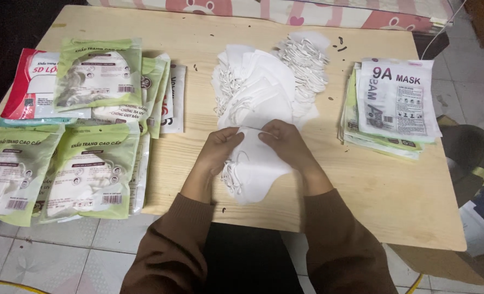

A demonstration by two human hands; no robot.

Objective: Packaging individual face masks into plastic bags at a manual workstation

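We see left hand (pixel 216 148) and right hand (pixel 286 142) both pinching a small mask stack (pixel 255 169) (white, folded) just below the mask pile (pixel 263 81); stack count probably several, unclear.

There was a single view, from a camera worn on the person's head. It looked steeply down and forward over the desk (pixel 361 196), close enough that the brown sleeves filled the bottom edge and both hands sat near the middle of the frame. The far edge of the desk lay near the top, with a strip of patterned bed (pixel 318 13) beyond it. Tiled floor (pixel 62 256) showed at the lower left and at the right. No second view shared the scene.
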